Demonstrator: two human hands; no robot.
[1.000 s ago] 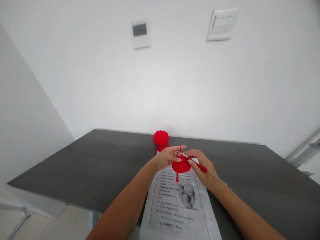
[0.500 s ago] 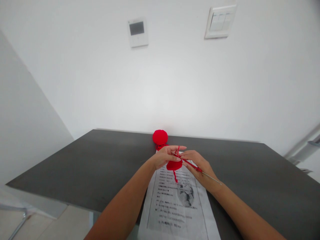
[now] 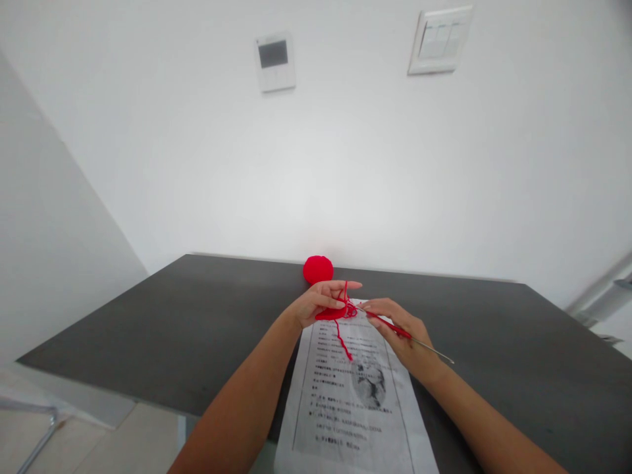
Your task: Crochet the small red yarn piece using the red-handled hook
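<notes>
My left hand (image 3: pixel 318 304) pinches a small piece of red crochet work (image 3: pixel 330 315), with red yarn looped over its outstretched index finger. A twisted yarn tail (image 3: pixel 343 342) dangles from the piece over the paper. In my right hand (image 3: pixel 395 322) is a crochet hook (image 3: pixel 402 332) with a red grip and a metal shaft, held like a pencil. Its tip points left, close to loose red loops beside the crochet piece; whether yarn is caught on it I cannot tell. Behind my left hand sits a red ball of yarn (image 3: pixel 318 269).
A printed paper sheet (image 3: pixel 340 408) with text and an oval picture lies under my hands on a dark grey table (image 3: pixel 212 316). The white wall (image 3: pixel 316 164) rises right behind the table, carrying a small panel (image 3: pixel 275 62) and a switch plate (image 3: pixel 440 41).
My hands have moved apart a little, the hook drawing right and the crochet piece shifting left and tilting flatter. Loose red loops now show between them.
</notes>
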